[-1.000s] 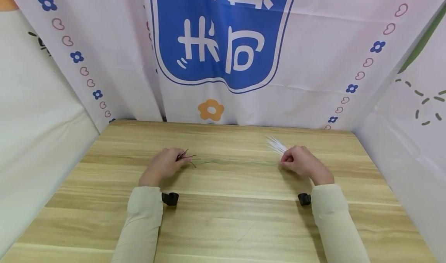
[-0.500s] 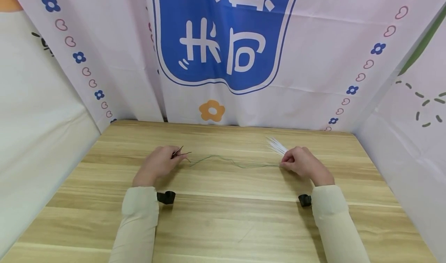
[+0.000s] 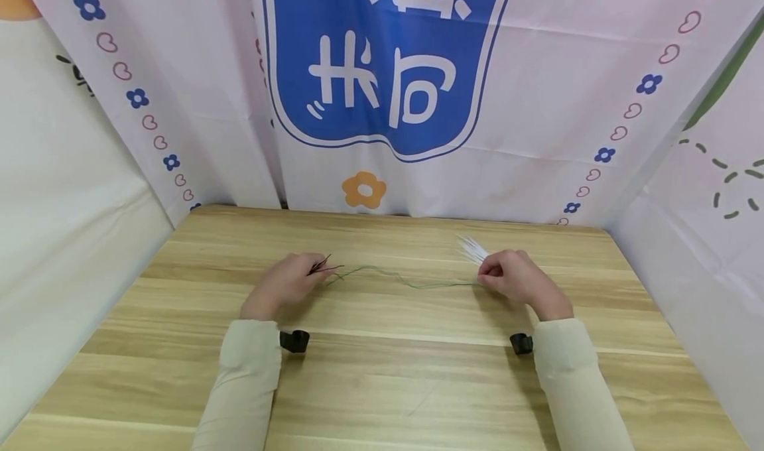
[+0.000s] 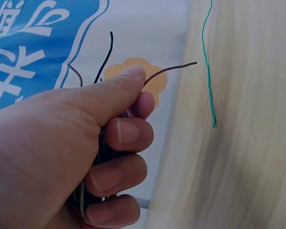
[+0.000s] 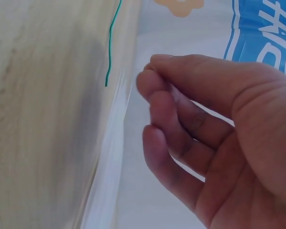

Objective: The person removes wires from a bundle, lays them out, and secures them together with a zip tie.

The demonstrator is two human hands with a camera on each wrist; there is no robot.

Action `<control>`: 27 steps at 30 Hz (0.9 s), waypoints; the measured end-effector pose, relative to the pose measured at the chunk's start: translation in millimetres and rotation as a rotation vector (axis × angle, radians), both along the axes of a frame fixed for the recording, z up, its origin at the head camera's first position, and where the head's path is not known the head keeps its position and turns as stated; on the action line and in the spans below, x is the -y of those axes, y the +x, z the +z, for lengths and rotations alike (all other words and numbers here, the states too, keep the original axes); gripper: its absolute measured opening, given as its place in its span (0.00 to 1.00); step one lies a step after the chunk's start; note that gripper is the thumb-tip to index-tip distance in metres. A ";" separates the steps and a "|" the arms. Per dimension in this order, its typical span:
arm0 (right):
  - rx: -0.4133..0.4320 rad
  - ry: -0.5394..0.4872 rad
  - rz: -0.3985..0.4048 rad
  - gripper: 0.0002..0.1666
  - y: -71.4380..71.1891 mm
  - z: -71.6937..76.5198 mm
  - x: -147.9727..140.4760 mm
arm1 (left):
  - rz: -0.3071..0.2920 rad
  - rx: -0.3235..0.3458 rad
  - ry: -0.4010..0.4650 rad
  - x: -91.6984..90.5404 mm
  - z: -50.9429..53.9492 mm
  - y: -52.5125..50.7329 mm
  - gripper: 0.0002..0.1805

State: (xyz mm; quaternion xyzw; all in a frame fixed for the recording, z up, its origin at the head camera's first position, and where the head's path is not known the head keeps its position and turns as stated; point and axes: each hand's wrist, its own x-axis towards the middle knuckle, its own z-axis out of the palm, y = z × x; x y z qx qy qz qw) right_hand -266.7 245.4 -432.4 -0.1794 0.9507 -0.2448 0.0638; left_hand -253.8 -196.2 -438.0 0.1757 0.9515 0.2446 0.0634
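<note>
My left hand [image 3: 286, 280] grips a bundle of thin wires [image 4: 105, 148]. Black and brown ends poke out past the thumb, while red and grey ones show lower in the palm. A single green wire [image 3: 412, 285] lies in a wavy line on the table between both hands. Its left end is close to the left fingertips, apart from them in the left wrist view. At its other end, my right hand [image 3: 518, 280] hovers with thumb and index finger together and the rest loosely bent. Nothing shows between its fingers; the right wrist view has the green end apart from them.
Thin white strips [image 3: 471, 247], resembling cable ties, lie fanned out behind the right hand on the wooden table [image 3: 382, 371]. Printed cloth [image 3: 525, 106] hangs along the back edge and both sides. A small black camera [image 3: 295, 341] is worn on each wrist.
My left hand drew left, then came back right with its wires. The green wire went from nearly straight to wavy. My right hand shifted slightly left.
</note>
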 end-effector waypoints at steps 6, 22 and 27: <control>-0.030 -0.010 0.033 0.03 2.4 4.6 6.2 | -0.035 -0.007 0.039 -6.2 0.0 0.7 0.17; -0.049 -0.069 0.085 0.04 10.0 13.4 27.5 | -0.090 0.031 0.075 -28.6 4.1 2.7 0.16; -0.078 -0.070 0.123 0.04 12.7 12.0 34.5 | -0.099 0.039 0.060 -35.8 4.8 5.1 0.15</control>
